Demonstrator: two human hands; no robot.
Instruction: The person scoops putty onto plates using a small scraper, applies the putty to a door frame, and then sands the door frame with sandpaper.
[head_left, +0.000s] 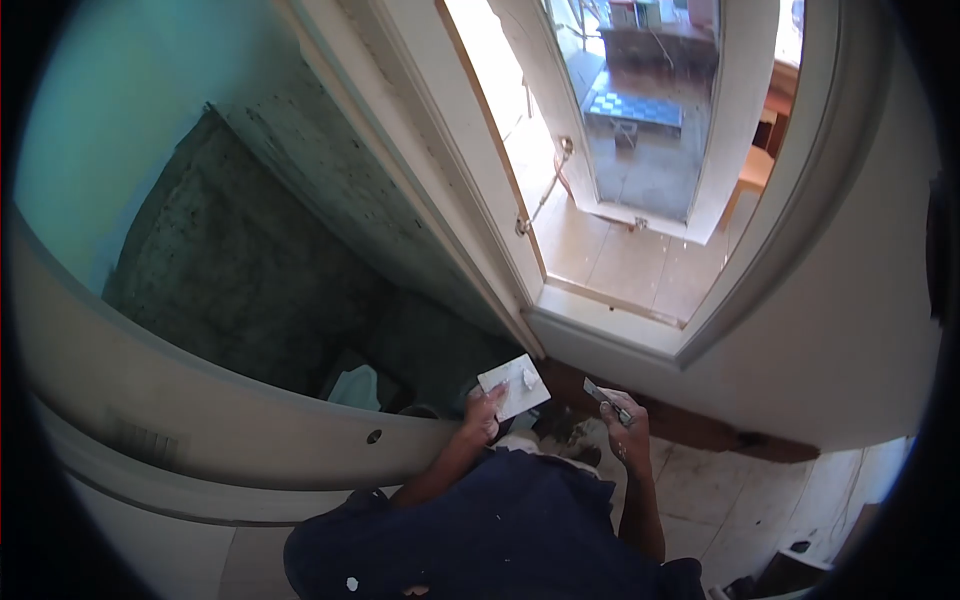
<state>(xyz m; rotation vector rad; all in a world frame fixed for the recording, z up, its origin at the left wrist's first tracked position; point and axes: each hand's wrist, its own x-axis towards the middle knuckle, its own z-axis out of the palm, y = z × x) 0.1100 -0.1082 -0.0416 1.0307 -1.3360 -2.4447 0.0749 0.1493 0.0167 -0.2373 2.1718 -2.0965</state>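
Note:
My left hand (484, 410) grips a flat white rectangular board (514, 388) by its lower left edge. A small lump of white paste lies on the board. In my right hand (625, 430) is a small putty knife (604, 397), its blade pointing up and left toward the board. The knife and the board are apart. White smears mark the fingers of both hands.
An open glazed window sash (715, 190) hangs inside a white frame (600, 318) ahead. A metal hook (545, 195) spans frame and sash. On the left is a dark recess (250, 250) behind a curved panel (240, 385). Stained floor tiles (700, 490) lie below right.

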